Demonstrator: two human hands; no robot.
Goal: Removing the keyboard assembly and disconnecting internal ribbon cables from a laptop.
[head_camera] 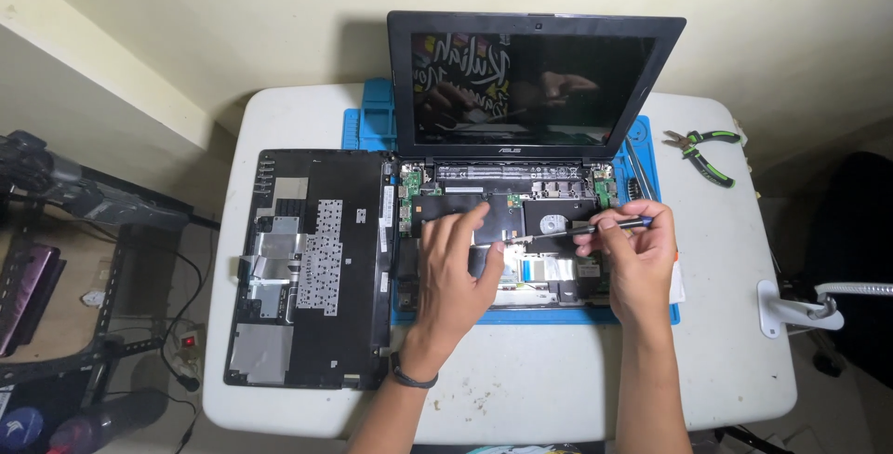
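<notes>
**Screwdriver at work inside an opened laptop**

Seen from the head camera: an opened laptop on a blue mat, screen upright, circuit boards and fan bared; lying on a white surface.

Right hand closed around a small screwdriver, blue-capped handle pinched between thumb and fingertips, shaft running leftward and slightly down to a tip near the middle of the bared base; left hand spread loosely open, holding nothing, fingers resting over the dark panel left of the tip, thumb just beside the shaft as if steadying it.

Judged as the screw-turning step inside the base; whether loosening or tightening, impossible to tell; screw itself too small to make out. Next move likely calling for a steady, upright tip and light pressure, with flat ribbon cables close below the tip to be kept clear of.

Around: removed keyboard cover face down, touching the laptop's left edge; green-handled pliers well apart at the far right; clamp of a white lamp at the right rim; dark stand and cables on the floor to the left.
</notes>
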